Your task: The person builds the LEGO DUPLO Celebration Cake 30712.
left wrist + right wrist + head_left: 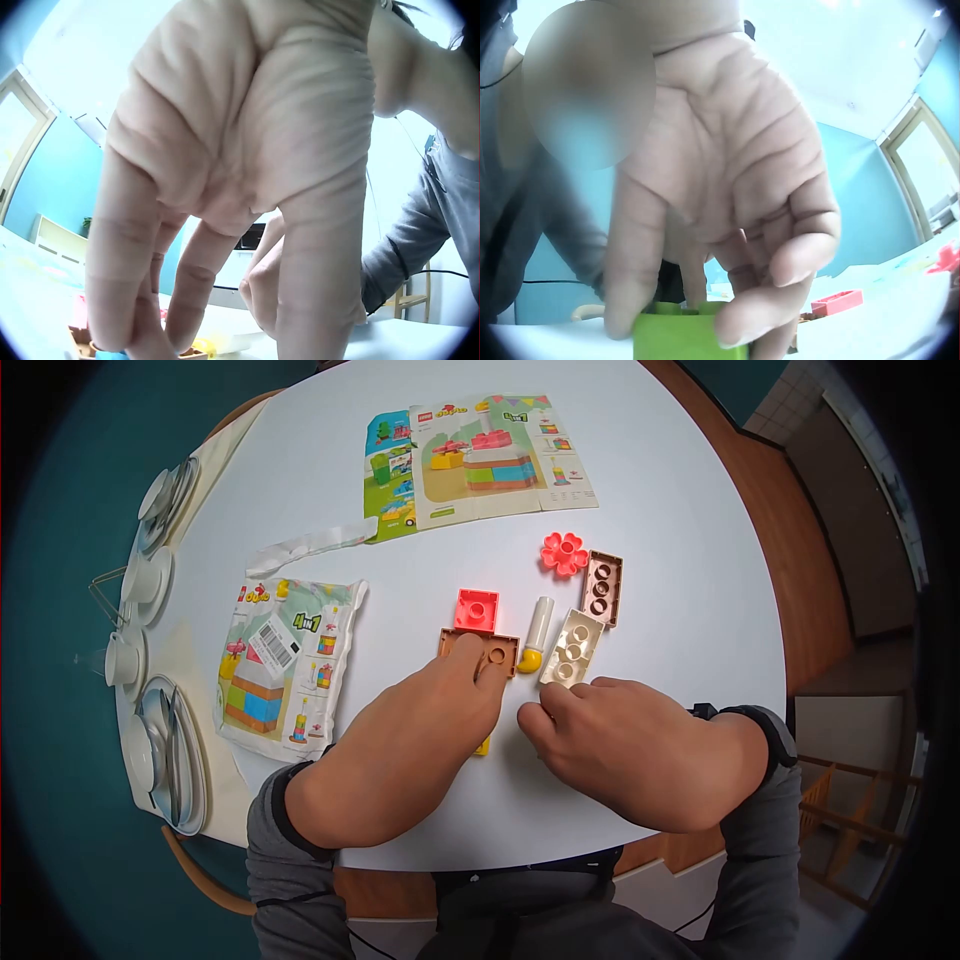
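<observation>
My left hand [410,745] reaches over the near side of a brown brick [508,655], its fingers and thumb pointing down and spread apart. In the left wrist view a bit of a blue block [112,355] shows under the fingertips; the thumb tip is out of frame. A yellow piece [482,748] peeks out under the hand. My right hand [630,745] pinches a green brick [682,337] between thumb and fingers, studs up; the hand hides it in the head view. Just beyond lies a cream brick [572,648], hollow side up.
Beyond the hands are a red square brick [477,610], a white tube [540,622] with a yellow end, a red flower [565,553] and another brown brick [603,588]. A printed bag [285,670] lies left, leaflets [500,460] at the back. Dishes [180,750] stand along the left edge.
</observation>
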The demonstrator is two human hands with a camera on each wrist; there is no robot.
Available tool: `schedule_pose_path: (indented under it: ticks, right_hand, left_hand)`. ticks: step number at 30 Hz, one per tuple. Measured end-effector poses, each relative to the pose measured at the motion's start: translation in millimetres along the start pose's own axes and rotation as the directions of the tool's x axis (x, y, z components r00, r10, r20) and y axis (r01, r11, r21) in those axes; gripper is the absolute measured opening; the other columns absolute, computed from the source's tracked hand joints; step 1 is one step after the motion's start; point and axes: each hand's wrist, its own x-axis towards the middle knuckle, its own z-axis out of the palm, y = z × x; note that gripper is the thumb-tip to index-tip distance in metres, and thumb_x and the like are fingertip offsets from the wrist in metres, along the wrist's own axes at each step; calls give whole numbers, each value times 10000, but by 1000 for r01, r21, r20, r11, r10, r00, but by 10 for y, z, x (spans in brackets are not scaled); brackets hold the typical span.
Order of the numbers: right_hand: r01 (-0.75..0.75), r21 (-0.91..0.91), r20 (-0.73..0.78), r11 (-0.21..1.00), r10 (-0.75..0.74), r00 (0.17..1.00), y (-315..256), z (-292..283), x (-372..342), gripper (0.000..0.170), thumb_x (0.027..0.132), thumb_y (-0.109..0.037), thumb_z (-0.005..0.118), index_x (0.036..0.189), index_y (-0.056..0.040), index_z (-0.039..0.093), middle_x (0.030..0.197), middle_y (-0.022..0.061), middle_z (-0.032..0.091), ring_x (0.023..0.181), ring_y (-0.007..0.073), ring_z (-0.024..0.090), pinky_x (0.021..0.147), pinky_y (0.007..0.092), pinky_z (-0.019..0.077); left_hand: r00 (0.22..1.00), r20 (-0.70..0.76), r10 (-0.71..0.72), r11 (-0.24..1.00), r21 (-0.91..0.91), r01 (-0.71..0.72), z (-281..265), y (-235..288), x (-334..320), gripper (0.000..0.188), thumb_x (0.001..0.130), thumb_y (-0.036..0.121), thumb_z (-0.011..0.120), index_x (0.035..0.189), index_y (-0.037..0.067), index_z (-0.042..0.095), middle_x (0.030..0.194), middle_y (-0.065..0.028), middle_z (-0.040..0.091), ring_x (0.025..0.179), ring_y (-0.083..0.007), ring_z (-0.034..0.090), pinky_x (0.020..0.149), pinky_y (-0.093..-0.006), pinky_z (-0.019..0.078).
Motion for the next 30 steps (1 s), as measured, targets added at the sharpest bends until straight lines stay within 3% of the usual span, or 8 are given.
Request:
schedule_pose_path:
  ticks: [6, 10, 13, 16, 19, 26, 27, 30]
  right_hand:
    - [-132, -80, -133, 988, 121, 984, -22, 55, 5, 237, 757, -66, 671, 937, 18, 542, 814, 112, 599, 746, 211, 645, 683, 297, 509]
    - [-101, -86, -121, 991, 90, 989, -3, 71, 5, 222, 765, -67, 662, 937, 11, 545, 805, 104, 596, 751, 207, 646, 685, 288, 500]
    - [-227, -162, -96, 960, 214, 972, -28, 30, 34, 214, 762, -65, 664, 928, 7, 550, 794, 100, 595, 751, 194, 643, 678, 279, 493]
    - [-333, -102, -70, 937, 327, 942, -3, -6, 44, 370, 755, -174, 751, 964, 4, 503, 819, 100, 566, 768, 230, 623, 709, 321, 494]
    - [-371, -197, -189, 907, 336, 923, 16, 8, 12, 144, 774, -80, 650, 870, -18, 562, 749, 69, 589, 718, 174, 633, 661, 270, 478]
    - [-129, -84, -34, 988, 126, 991, -293, 105, -56, 81, 800, -77, 615, 829, -36, 551, 708, 48, 567, 678, 174, 606, 650, 278, 455]
    - [-155, -138, 17, 978, 158, 987, -331, 131, -39, 354, 753, -292, 761, 839, -57, 511, 743, 45, 541, 717, 173, 598, 670, 284, 463]
    - [-181, -139, 9, 974, 184, 983, -304, 141, 0, 353, 758, -293, 758, 842, -54, 511, 746, 45, 538, 714, 175, 589, 659, 295, 463]
  left_hand:
    - [999, -20, -48, 991, 127, 50, -59, -2, -42, 295, 693, -106, 594, 961, -45, 484, 968, -180, 510, 829, -289, 586, 683, -352, 517]
    - [999, -12, -52, 986, 156, 54, -63, -15, -49, 298, 702, -97, 599, 964, -28, 475, 963, -177, 522, 821, -296, 587, 673, -361, 520]
    - [997, 14, -82, 991, 112, 80, -81, -4, -61, 309, 698, -113, 589, 970, -33, 466, 970, -196, 525, 801, -325, 603, 663, -381, 524]
    - [993, 44, -110, 992, 64, 107, -108, 3, -74, 320, 694, -127, 578, 978, -46, 456, 976, -218, 524, 768, -361, 621, 643, -405, 527]
    - [991, 50, -121, 992, 49, 119, -84, -33, -58, 321, 693, -133, 573, 979, -55, 449, 978, -231, 521, 739, -380, 630, 625, -418, 527]
    - [991, 45, -124, 991, 51, 122, -63, -51, -53, 288, 701, -130, 569, 949, -46, 448, 985, -233, 520, 756, -381, 630, 640, -417, 525]
    - [990, 53, -127, 991, 40, 125, -57, -54, -53, 288, 701, -130, 569, 949, -46, 448, 985, -233, 520, 756, -381, 630, 640, -417, 525]
    - [992, 16, -124, 992, 25, 124, -42, -50, -61, 290, 702, -129, 570, 950, -42, 447, 982, -223, 519, 776, -380, 628, 646, -421, 521]
